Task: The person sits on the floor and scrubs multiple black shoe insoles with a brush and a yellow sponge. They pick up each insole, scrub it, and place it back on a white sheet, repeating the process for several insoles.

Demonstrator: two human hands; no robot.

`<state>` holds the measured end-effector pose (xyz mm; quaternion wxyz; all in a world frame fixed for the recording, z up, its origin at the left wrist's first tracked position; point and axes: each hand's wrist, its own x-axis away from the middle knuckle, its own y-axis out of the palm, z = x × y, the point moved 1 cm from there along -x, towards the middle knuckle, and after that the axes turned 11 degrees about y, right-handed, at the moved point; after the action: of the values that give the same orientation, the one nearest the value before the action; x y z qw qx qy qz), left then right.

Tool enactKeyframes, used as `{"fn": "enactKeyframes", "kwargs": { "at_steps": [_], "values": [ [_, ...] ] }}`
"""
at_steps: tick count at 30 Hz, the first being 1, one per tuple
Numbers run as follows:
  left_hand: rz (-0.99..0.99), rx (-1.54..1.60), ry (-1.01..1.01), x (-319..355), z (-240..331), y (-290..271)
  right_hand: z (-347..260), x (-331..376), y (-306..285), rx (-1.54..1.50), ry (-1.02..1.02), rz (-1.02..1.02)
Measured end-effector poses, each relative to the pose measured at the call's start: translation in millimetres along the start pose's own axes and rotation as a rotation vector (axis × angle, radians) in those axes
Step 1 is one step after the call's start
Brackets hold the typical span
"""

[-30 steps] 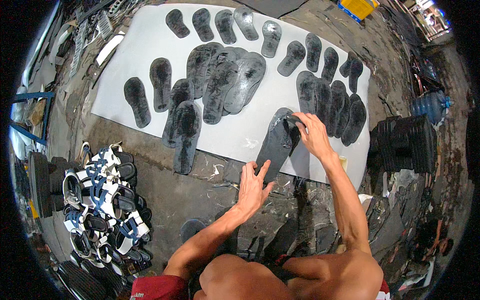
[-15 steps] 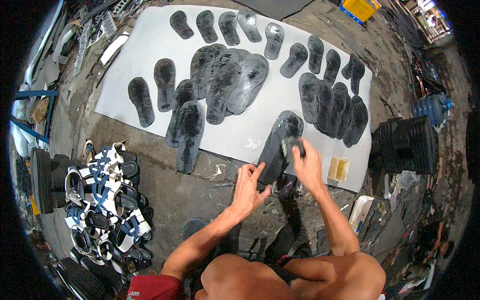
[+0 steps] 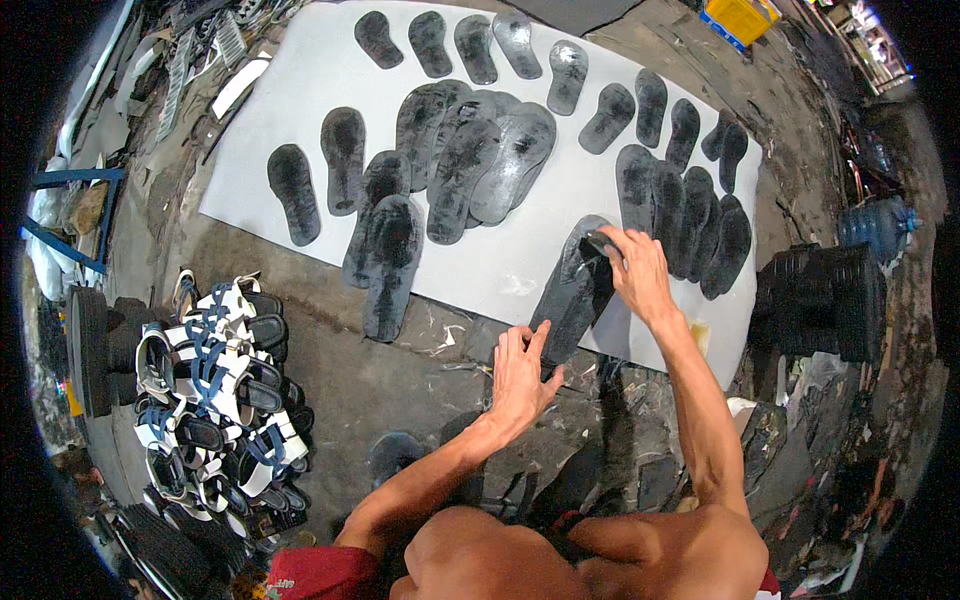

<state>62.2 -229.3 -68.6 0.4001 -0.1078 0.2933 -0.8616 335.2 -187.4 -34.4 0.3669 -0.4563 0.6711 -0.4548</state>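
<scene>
A dark grey shoe sole [image 3: 568, 303] lies slantwise in front of me, its upper part on a white sheet [image 3: 470, 285] and its heel over the sheet's near edge. My right hand [image 3: 640, 272] is closed on a small dark brush [image 3: 598, 241] against the upper part of this sole. The hand covers much of the brush, and its bristles are hard to see now. Down at the heel, my left hand [image 3: 520, 378] has its fingers apart, with the fingertips at the sole's left edge and the thumb near its end. A wet-looking dark patch shows on the sole.
Several more soles [image 3: 465, 180] lie on the sheet, some overlapping. White and blue sandals [image 3: 215, 390] are heaped at left. Stacked black soles [image 3: 820, 295] stand at right by a blue water jug [image 3: 878, 225]. A yellowish block [image 3: 700, 337] sits partly behind my right forearm. A yellow crate [image 3: 740, 20] is far right.
My right hand has moved up the sole with the brush, from its middle toward its upper end. My left hand stays by the heel. The whole view has shifted slightly.
</scene>
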Motion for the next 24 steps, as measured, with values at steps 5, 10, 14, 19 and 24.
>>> {"fn": "enactKeyframes", "kwargs": {
  "at_steps": [5, 10, 14, 19, 24],
  "values": [
    [0.216, 0.191, -0.017, 26.9, -24.0, -19.3, -66.6, 85.7, 21.8, -0.033, -0.067, -0.102],
    [0.428, 0.402, -0.228, 23.0, -51.4, -26.1, -112.0, 166.2, 12.6, -0.22, -0.018, -0.251],
    [0.325, 0.304, -0.141, 12.3, -33.7, -23.3, -92.3, 135.2, -38.2, -0.646, 0.477, -0.042],
    [0.104, -0.019, 0.037, -2.3, -1.0, 12.7, -52.5, 108.4, -77.4, -0.839, 0.584, 0.154],
    [0.095, -0.033, -0.016, -9.8, 4.8, 5.1, -40.3, 113.2, -71.1, -0.768, 0.589, 0.143]
  ]
}}
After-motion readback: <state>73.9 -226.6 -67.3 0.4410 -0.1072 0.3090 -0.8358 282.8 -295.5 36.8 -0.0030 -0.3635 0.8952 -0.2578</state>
